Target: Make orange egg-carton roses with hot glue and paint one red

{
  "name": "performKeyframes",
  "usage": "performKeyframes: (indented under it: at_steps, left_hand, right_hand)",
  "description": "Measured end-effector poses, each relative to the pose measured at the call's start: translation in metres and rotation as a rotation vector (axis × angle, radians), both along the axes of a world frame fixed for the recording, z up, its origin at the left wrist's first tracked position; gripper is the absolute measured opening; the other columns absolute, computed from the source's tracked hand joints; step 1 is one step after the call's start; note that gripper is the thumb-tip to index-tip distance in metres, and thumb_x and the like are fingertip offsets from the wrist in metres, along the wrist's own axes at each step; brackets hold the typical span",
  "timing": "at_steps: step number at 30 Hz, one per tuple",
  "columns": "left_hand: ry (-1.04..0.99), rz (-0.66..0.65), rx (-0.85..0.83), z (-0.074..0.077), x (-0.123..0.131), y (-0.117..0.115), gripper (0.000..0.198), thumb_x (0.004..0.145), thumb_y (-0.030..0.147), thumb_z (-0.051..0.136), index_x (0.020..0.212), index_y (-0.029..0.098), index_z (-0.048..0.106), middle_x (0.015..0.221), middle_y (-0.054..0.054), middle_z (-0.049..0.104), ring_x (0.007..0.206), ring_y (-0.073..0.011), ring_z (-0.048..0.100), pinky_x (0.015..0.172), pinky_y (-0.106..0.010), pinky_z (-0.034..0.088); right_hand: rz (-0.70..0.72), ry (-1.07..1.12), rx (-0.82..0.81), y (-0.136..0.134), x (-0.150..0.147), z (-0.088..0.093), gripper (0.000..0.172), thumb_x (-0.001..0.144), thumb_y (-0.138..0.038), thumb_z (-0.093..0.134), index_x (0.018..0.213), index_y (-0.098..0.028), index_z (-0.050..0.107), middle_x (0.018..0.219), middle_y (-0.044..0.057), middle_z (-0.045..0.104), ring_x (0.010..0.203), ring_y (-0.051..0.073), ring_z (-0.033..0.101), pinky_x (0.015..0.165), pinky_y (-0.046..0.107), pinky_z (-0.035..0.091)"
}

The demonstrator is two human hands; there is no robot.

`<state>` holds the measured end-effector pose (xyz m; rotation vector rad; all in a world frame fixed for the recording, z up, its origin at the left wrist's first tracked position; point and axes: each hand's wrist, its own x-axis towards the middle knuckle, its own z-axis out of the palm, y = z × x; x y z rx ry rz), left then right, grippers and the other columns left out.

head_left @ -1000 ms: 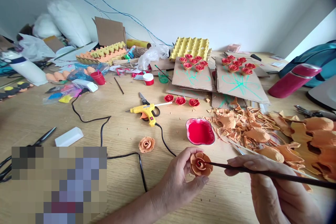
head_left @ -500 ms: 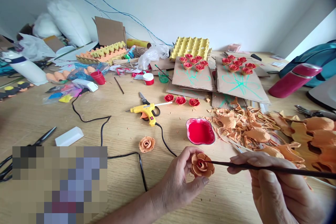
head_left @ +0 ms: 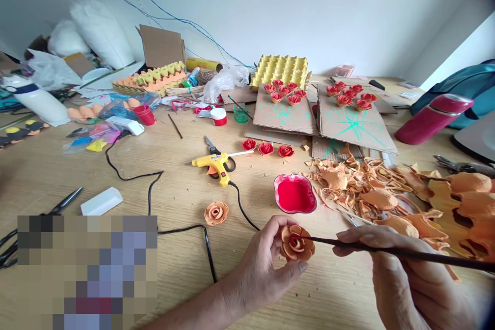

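An orange egg-carton flower with red at its centre is pinched between the thumb and fingers of my left hand. My right hand is closed around a dark, thin paintbrush, whose tip touches the flower's middle. Just beyond the flower stands a small dish of red paint. A second, unpainted orange flower lies to the left on the table. Farther back, three red flowers sit in a row.
A yellow glue gun and its black cable lie left of the dish. Orange carton scraps are heaped at the right. Cardboard sheets carry several red flowers. A red flask stands far right; scissors lie left.
The brush and my right hand have shifted very slightly, with the tip still at the flower's centre. My left hand holds the flower almost unmoved.
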<state>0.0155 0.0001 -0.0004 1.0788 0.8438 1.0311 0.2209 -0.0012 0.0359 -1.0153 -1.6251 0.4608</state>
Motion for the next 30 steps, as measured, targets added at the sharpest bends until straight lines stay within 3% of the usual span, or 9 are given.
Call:
performKeyframes:
  at_steps: [2,10,13,18,23,25,28,30]
  left_hand:
    - [-0.017,0.019,-0.001,-0.002,0.001,0.0,0.039,0.085,0.02,0.08,0.116,0.018,0.056,0.111,-0.008,0.069,0.099,-0.0175,0.066,0.087,-0.028,0.052]
    - [0.033,0.058,0.014,-0.002,0.001,0.001,0.044,0.078,0.015,0.079,0.114,0.019,0.055,0.105,-0.004,0.068,0.095,-0.0164,0.064,0.086,-0.027,0.052]
    - [0.048,0.061,0.022,-0.001,0.001,0.001,0.042,0.078,0.016,0.078,0.113,0.019,0.055,0.104,-0.004,0.069,0.094,-0.0163,0.064,0.086,-0.028,0.053]
    - [0.085,0.074,0.029,-0.003,0.001,0.002,0.044,0.076,0.017,0.079,0.113,0.02,0.055,0.103,-0.004,0.069,0.093,-0.0171,0.064,0.084,-0.029,0.053]
    - [0.114,0.087,0.055,-0.005,0.002,0.001,0.044,0.076,0.017,0.08,0.111,0.021,0.054,0.1,-0.004,0.07,0.09,-0.0177,0.066,0.083,-0.029,0.055]
    - [0.135,0.092,0.068,-0.006,0.002,0.0,0.045,0.076,0.018,0.08,0.112,0.021,0.054,0.101,-0.004,0.071,0.09,-0.0179,0.066,0.082,-0.029,0.055]
    - [0.161,0.104,0.092,-0.008,0.002,-0.001,0.049,0.076,0.021,0.081,0.117,0.021,0.054,0.103,-0.005,0.07,0.091,-0.0186,0.067,0.083,-0.029,0.055]
    - [0.175,0.112,0.106,-0.009,0.001,-0.001,0.052,0.077,0.024,0.082,0.121,0.021,0.055,0.106,-0.006,0.07,0.094,-0.0193,0.068,0.085,-0.03,0.055]
  right_hand:
    - [0.01,-0.001,0.04,0.0,0.002,0.0,0.013,0.104,-0.02,0.058,0.11,-0.021,0.07,0.096,0.007,0.079,0.076,0.02,0.08,0.079,0.035,0.067]
    - [0.164,-0.038,0.14,0.011,-0.001,0.015,0.013,0.103,-0.029,0.063,0.1,-0.02,0.072,0.085,0.009,0.082,0.067,0.022,0.081,0.056,0.029,0.066]
    - [0.224,-0.047,0.141,0.011,-0.001,0.018,0.011,0.101,-0.029,0.066,0.097,-0.02,0.073,0.085,0.008,0.083,0.066,0.022,0.081,0.056,0.029,0.066]
    - [0.194,0.02,0.07,0.008,0.003,0.013,0.008,0.098,-0.027,0.069,0.096,-0.02,0.074,0.087,0.01,0.083,0.066,0.025,0.081,0.054,0.033,0.066]
    - [0.288,-0.048,0.064,0.008,0.006,0.011,0.008,0.097,-0.026,0.069,0.1,-0.021,0.074,0.087,0.01,0.083,0.068,0.025,0.081,0.059,0.034,0.068]
    - [0.252,-0.029,0.067,0.005,0.003,0.01,0.01,0.1,-0.026,0.065,0.102,-0.021,0.073,0.088,0.01,0.082,0.069,0.024,0.081,0.059,0.033,0.068]
    - [0.061,0.129,0.134,0.001,-0.001,0.006,0.013,0.104,-0.027,0.06,0.1,-0.022,0.071,0.084,0.007,0.078,0.066,0.019,0.078,0.056,0.028,0.065]
    - [0.136,0.033,0.07,0.0,0.0,0.004,0.011,0.102,-0.026,0.063,0.1,-0.021,0.072,0.087,0.009,0.079,0.07,0.022,0.079,0.058,0.03,0.067]
